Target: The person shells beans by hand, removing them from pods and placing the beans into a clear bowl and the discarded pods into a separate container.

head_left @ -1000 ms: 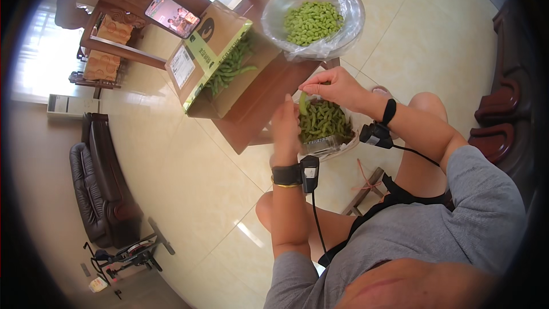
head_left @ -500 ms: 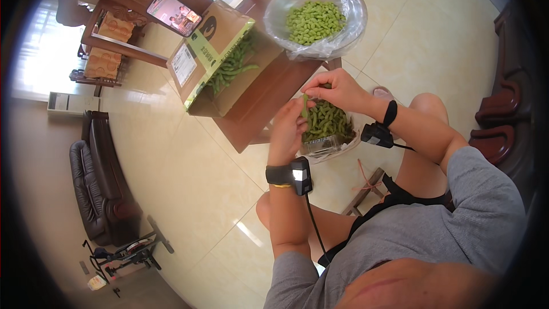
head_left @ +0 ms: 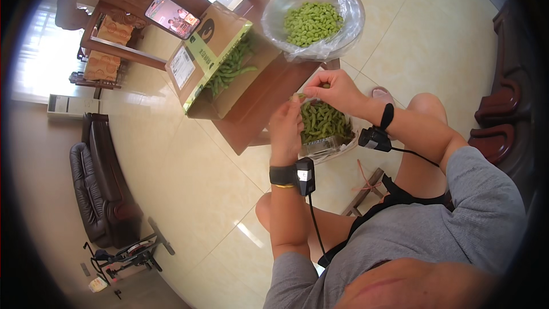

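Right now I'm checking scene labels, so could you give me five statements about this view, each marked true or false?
1. The bowl holds shelled beans. True.
2. The carton is sealed shut. False: it is open, with pods inside.
3. The phone has a lit screen. True.
4. The hands are far apart. False: the left hand and right hand are close together.
5. Both wrists wear black straps. True.
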The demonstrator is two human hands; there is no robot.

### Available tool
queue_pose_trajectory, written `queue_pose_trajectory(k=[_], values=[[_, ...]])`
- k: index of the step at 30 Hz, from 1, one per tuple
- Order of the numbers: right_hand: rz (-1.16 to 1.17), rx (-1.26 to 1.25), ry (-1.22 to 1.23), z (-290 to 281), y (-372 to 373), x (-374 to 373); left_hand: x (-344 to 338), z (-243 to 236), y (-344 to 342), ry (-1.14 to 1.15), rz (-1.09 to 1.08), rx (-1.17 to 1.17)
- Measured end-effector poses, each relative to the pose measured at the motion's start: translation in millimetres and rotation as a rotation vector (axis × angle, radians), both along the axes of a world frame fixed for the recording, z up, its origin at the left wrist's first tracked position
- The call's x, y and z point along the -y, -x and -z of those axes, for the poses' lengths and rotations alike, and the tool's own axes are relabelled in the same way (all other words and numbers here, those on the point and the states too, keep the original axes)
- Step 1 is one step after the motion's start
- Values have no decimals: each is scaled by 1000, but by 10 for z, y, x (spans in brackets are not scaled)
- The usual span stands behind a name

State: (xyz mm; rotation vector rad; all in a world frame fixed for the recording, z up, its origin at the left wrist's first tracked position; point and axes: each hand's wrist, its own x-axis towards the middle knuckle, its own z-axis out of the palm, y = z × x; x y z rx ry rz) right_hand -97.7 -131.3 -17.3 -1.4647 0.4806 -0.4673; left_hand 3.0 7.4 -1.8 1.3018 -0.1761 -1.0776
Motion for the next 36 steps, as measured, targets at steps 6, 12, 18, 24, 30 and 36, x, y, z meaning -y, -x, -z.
queue_pose_trajectory(k=[6,12,18,24,30,36], values=[[16,110,205,106,-62,-123,52,19,30,92,-93,-18],[7,47,124,32,-65,-128,6,35,-25,121,-24,-37],[-14,104,92,29,-73,-121,-19,-4,-42,92,0,-40],[-15,74,92,-20,-47,-132,21,-102,13,36,-31,-17],[-70,97,188,-23,-35,-152,9,-109,-2,58,-71,-108],[-13,149,370,35,-43,-178,2,-35,-21,87,-90,-113]])
